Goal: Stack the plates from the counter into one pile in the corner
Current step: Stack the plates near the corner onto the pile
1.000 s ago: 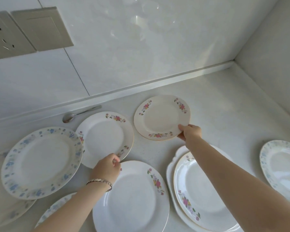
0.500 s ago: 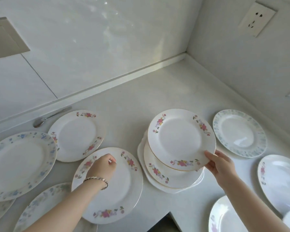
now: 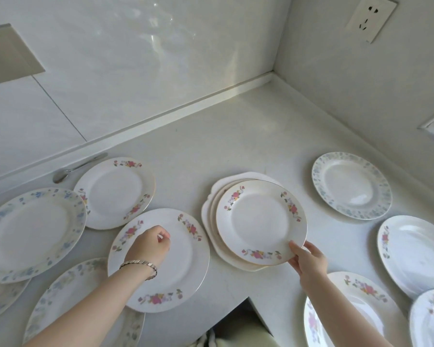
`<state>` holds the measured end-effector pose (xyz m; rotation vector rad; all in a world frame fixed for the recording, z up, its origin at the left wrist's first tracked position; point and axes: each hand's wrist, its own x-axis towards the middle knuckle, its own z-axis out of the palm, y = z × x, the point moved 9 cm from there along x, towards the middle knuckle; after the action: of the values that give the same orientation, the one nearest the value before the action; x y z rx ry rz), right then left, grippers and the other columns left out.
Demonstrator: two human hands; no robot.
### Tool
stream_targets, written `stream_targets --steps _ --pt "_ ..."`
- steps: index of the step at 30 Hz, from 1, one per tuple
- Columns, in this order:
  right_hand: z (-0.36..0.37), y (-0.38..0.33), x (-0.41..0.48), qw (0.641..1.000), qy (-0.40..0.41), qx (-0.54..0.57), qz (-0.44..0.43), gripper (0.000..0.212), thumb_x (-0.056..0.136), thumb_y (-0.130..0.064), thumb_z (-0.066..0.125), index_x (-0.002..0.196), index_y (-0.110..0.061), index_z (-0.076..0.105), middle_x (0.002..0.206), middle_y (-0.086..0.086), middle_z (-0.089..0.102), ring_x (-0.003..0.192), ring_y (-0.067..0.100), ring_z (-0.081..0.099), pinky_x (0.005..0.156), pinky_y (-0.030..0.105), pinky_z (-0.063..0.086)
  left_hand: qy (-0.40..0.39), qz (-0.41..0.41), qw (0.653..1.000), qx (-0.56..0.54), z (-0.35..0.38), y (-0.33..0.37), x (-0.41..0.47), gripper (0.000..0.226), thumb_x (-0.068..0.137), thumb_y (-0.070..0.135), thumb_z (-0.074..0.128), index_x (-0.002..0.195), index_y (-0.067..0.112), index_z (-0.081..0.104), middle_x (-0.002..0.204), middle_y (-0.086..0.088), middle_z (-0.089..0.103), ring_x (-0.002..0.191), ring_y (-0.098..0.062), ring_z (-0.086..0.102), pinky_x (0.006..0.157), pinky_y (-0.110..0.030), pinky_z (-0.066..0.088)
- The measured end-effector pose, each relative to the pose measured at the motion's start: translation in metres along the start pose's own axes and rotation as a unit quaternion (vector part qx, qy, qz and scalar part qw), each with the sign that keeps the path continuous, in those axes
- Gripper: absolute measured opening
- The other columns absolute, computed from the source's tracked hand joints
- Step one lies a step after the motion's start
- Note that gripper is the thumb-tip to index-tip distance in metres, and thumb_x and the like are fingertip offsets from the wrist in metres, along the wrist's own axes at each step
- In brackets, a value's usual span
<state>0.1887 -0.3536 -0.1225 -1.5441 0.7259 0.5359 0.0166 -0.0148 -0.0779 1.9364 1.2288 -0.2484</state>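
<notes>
Pinching right hand (image 3: pixel 308 261): thumb on top, fingers under the near rim of the top plate (image 3: pixel 261 221), the same grip as half a second ago.
Left hand (image 3: pixel 148 249): fingers curled under, resting on the middle of a large pink-flowered plate (image 3: pixel 186 266) and holding nothing; it has not left that spot. A bracelet (image 3: pixel 140 264) circles the wrist.
Top plate: lower and flatter than half a second ago, when it hung tilted out over the right side of the pile (image 3: pixel 207 216). It now lies almost square on the pile.
Pile: three pieces in mid-counter (image 3: pixel 236 136), well short of the corner. A scalloped white dish is at the bottom, with two gold-rimmed plates on it. The top plate has pink flower sprays around a plain white centre.
Loose plates: a blue-flowered plate (image 3: pixel 33 234) and a small pink-flowered plate (image 3: pixel 115 194) to the left, a pale blue-patterned plate (image 3: pixel 351 186) to the right, and more along the near edge.
Far side: a spoon (image 3: pixel 60 174) lies at the foot of the wall, and a socket (image 3: pixel 371 18) sits high on the right wall.
</notes>
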Motion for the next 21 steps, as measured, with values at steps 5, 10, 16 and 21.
stream_targets --steps 5,10,16,21 --pt "-0.001 -0.008 -0.005 0.980 0.025 -0.172 -0.092 0.030 0.088 -0.013 0.059 0.114 0.000 0.052 0.090 0.012 0.065 0.073 0.029 0.064 0.063 0.030 0.049 0.002 0.006 1.000 0.011 -0.002 -0.005 0.003 0.027 0.087 0.011 0.044 0.068 0.030 0.050 0.082 -0.003 0.067 0.080 -0.028 0.069 0.072 -0.037 0.054" --pt "0.004 -0.015 -0.009 0.928 0.046 -0.338 -0.150 0.029 0.090 -0.026 0.055 0.106 -0.002 0.055 0.070 0.011 0.066 0.069 0.025 0.062 0.055 0.029 0.041 0.003 0.005 1.000 0.020 -0.005 -0.008 0.006 0.026 0.087 0.012 0.043 0.068 0.029 0.050 0.083 -0.003 0.068 0.080 -0.027 0.069 0.072 -0.037 0.054" --pt "0.021 -0.018 -0.007 0.895 0.026 -0.419 -0.152 0.042 0.089 -0.030 0.056 0.119 -0.004 0.047 0.089 0.013 0.065 0.079 0.031 0.064 0.052 0.030 0.042 0.000 0.003 1.000 0.013 -0.006 -0.018 0.003 0.027 0.088 0.014 0.043 0.068 0.031 0.050 0.085 -0.002 0.067 0.083 -0.028 0.068 0.074 -0.035 0.053" --pt "0.023 -0.025 -0.014 0.858 0.031 -0.491 -0.149 0.051 0.092 -0.038 0.051 0.129 -0.004 0.039 0.096 0.014 0.062 0.076 0.028 0.054 0.060 0.032 0.042 0.001 -0.012 1.000 0.020 -0.006 -0.042 0.001 0.024 0.088 0.013 0.043 0.072 0.029 0.052 0.090 -0.005 0.067 0.083 -0.027 0.067 0.080 -0.036 0.054"
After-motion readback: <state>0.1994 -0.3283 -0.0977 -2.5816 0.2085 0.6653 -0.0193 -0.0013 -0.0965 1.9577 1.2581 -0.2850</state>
